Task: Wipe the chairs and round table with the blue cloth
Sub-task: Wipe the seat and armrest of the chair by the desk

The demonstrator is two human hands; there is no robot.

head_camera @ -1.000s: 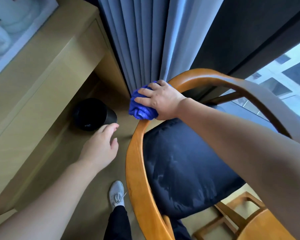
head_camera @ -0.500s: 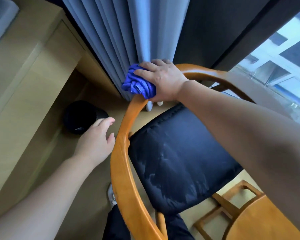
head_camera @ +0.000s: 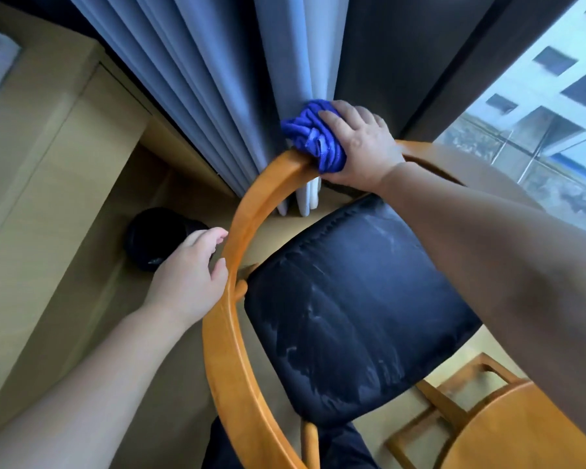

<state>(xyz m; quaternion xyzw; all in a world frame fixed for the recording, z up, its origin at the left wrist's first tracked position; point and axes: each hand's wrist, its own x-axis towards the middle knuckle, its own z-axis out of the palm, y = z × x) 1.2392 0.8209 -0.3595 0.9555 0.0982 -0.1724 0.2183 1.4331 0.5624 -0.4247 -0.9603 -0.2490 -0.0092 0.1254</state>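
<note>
A wooden chair with a curved orange-brown backrest rail (head_camera: 247, 211) and a dark padded seat (head_camera: 352, 299) fills the middle of the view; the seat shows damp streaks. My right hand (head_camera: 359, 143) grips the bunched blue cloth (head_camera: 313, 137) and presses it on the top of the rail, close to the curtain. My left hand (head_camera: 190, 279) hovers beside the rail's left side, fingers loosely curled, holding nothing. A round wooden table edge (head_camera: 521, 431) shows at the bottom right.
Grey-blue curtains (head_camera: 217, 96) hang right behind the chair. A black round bin (head_camera: 153, 238) stands on the floor under a light wooden desk (head_camera: 48, 164) at the left. A window (head_camera: 538, 123) is at the right. My dark trouser leg (head_camera: 224, 445) is below.
My right hand has slid the cloth along the rail, up and to the right toward the curtain. My left hand has come closer to the rail's left side.
</note>
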